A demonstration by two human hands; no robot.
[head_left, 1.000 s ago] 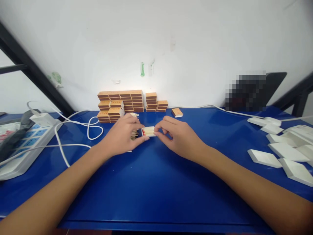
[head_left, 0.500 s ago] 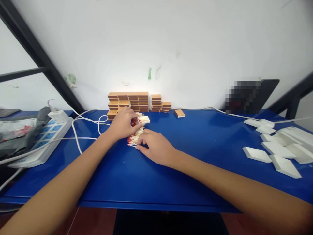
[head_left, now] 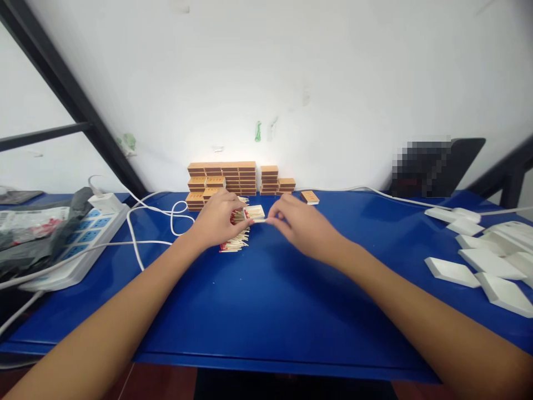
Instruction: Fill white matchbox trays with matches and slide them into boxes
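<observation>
My left hand (head_left: 220, 218) grips the left end of a small white matchbox tray (head_left: 255, 212), which has matches lying in it. Close to the tray's right end, my right hand (head_left: 306, 226) pinches the end of a match (head_left: 260, 220) held along the tray's near side. Under and beside my left hand spreads a pile of red-headed matches (head_left: 235, 243) on the blue table. Part of the pile is hidden by the hand and tray.
Stacked matchboxes (head_left: 233, 176) stand against the wall, with a smaller stack (head_left: 269, 180) beside them. One matchbox (head_left: 310, 197) lies apart. White trays (head_left: 452, 272) are scattered at the right. A power strip (head_left: 89, 239), white cables (head_left: 135, 239) and a dark tablet-like object (head_left: 466, 164) flank the table.
My right hand has lifted from the match pile and moved up and right to the tray with a match. The tray has shifted slightly right and down in view.
</observation>
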